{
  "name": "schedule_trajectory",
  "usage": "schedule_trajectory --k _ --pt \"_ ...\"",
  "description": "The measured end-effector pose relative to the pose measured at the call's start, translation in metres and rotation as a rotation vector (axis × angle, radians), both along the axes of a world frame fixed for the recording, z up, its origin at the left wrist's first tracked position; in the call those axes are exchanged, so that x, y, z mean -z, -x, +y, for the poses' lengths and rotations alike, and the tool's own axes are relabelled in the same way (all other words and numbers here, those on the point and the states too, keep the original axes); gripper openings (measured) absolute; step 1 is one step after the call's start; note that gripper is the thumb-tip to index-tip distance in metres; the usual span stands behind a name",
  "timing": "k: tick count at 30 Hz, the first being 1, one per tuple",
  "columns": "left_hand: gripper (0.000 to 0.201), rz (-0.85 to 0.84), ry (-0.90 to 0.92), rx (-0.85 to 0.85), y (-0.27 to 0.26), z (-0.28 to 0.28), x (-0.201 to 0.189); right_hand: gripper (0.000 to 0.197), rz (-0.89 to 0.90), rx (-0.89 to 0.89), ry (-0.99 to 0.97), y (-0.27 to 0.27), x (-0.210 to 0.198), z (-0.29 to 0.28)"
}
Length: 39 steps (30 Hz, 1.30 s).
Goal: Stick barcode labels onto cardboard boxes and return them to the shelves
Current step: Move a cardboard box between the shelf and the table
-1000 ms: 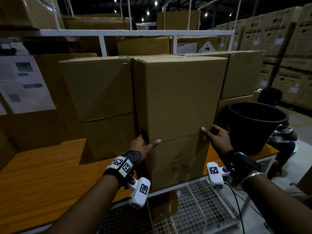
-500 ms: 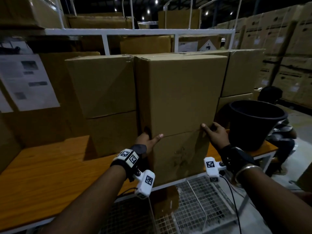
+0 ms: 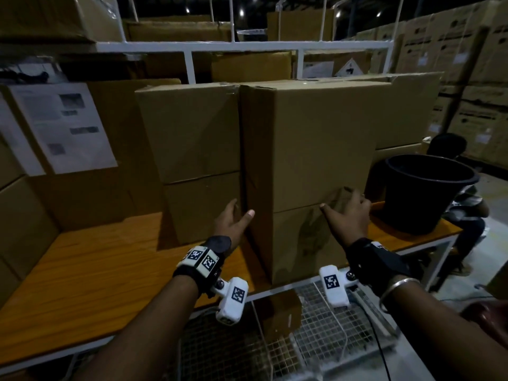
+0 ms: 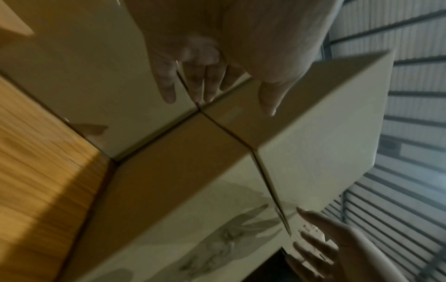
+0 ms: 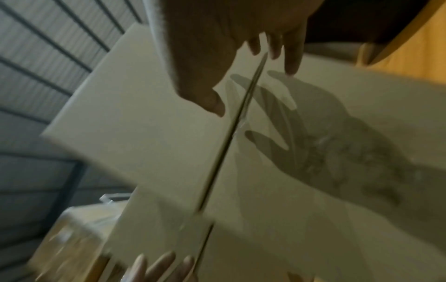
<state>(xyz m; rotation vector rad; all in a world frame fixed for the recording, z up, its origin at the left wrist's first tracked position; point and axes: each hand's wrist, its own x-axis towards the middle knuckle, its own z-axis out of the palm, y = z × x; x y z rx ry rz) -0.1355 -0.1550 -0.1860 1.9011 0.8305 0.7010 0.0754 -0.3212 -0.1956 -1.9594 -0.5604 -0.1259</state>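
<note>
Two plain cardboard boxes stand stacked at the front edge of the wooden shelf [image 3: 96, 265]: an upper box [image 3: 308, 138] on a lower box [image 3: 299, 243]. My left hand [image 3: 233, 221] is at the stack's left corner, fingers straight beside the neighbouring stack [image 3: 192, 133], thumb towards the front face. My right hand [image 3: 347, 215] is spread over the front face at the seam between the two boxes. In the right wrist view that hand [image 5: 241, 57] hovers just off the cardboard and casts a shadow on the lower box [image 5: 337, 114]. The left hand [image 4: 200, 80] holds nothing. No label is visible.
A black bucket [image 3: 428, 193] stands on the shelf right of the stack, and a seated person [image 3: 467, 210] is behind it. A wire basket [image 3: 330, 325] sits below the shelf edge. Printed sheets [image 3: 63, 127] hang on boxes at the left. A white shelf frame [image 3: 242, 46] runs overhead.
Both hands gripped the upper box's lower corners before. The right hand has let go of the right edge and moved left across the front face; the left hand's fingers have straightened.
</note>
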Motion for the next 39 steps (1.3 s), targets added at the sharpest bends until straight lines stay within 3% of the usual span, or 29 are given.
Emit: schedule_trajectory --k 3,5,11,22,32,39 --pt "0.06 -0.083 -0.021 -0.044 0.032 0.017 0.002 0.042 -0.123 -0.095 -0.006 0.037 -0.01 0.022" --pt "0.056 -0.101 -0.053 -0.068 0.058 0.029 -0.001 0.025 -0.108 -0.199 -0.063 0.063 -0.015 0.042" --pt "0.051 -0.053 -0.177 -0.09 0.148 0.079 -0.009 0.01 -0.152 -0.374 -0.008 0.162 -0.036 0.11" --pt "0.038 -0.114 -0.334 -0.234 0.318 0.172 -0.039 0.01 -0.157 -0.68 0.017 0.342 -0.071 0.239" --pt "0.027 -0.294 -0.503 -0.589 0.466 0.204 -0.136 0.024 -0.086 -1.033 -0.139 0.487 -0.138 0.338" --pt "0.026 -0.314 -0.686 -0.842 0.565 0.207 -0.196 0.051 -0.126 -1.258 -0.227 0.575 -0.188 0.371"
